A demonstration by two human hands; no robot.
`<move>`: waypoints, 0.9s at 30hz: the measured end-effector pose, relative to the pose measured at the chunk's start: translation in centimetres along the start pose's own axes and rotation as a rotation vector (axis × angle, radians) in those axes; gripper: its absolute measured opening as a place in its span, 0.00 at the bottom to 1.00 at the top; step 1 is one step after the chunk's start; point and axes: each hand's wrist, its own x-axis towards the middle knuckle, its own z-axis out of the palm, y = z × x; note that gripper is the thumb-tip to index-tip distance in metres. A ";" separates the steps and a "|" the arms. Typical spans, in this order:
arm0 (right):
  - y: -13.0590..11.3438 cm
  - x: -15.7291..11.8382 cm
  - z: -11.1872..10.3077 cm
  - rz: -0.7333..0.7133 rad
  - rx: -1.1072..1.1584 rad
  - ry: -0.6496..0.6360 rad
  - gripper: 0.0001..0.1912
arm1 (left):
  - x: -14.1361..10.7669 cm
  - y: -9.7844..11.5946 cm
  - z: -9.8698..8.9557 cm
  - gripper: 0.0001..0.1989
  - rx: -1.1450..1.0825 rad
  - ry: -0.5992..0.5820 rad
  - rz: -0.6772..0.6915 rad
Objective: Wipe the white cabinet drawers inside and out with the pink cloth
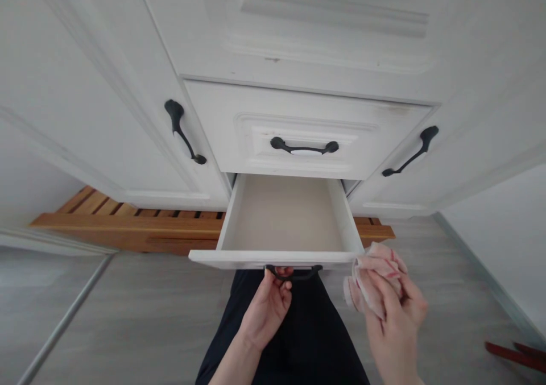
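Observation:
A white drawer (290,208) is pulled out from the bottom of the cabinet, and its inside looks bare. My left hand (268,305) has its fingers curled round the left part of the black drawer handle (301,274). In my right hand (394,317) is a crumpled pale cloth (377,274) with red stripes. That cloth is at the right end of the drawer front, seemingly touching its edge. Both hands are closed.
Above is a shut drawer with a black handle (305,147). Cabinet doors with black handles (183,132) flank it. Under the cabinet sits a slatted wooden platform (128,231). Dark red legs (514,355) show at lower right, and a metal floor strip (68,317) at left.

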 end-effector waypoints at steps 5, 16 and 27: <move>-0.6 1.0 3.2 -0.013 -0.015 -0.038 0.26 | 1.8 1.0 2.9 0.09 0.019 0.023 0.073; -1.2 8.8 10.7 0.003 0.019 -0.087 0.29 | 1.6 0.8 -4.3 0.22 -0.058 -0.119 -0.148; -3.3 11.9 17.2 0.023 -0.025 -0.045 0.40 | 2.0 0.6 -7.0 0.24 -0.033 -0.178 -0.152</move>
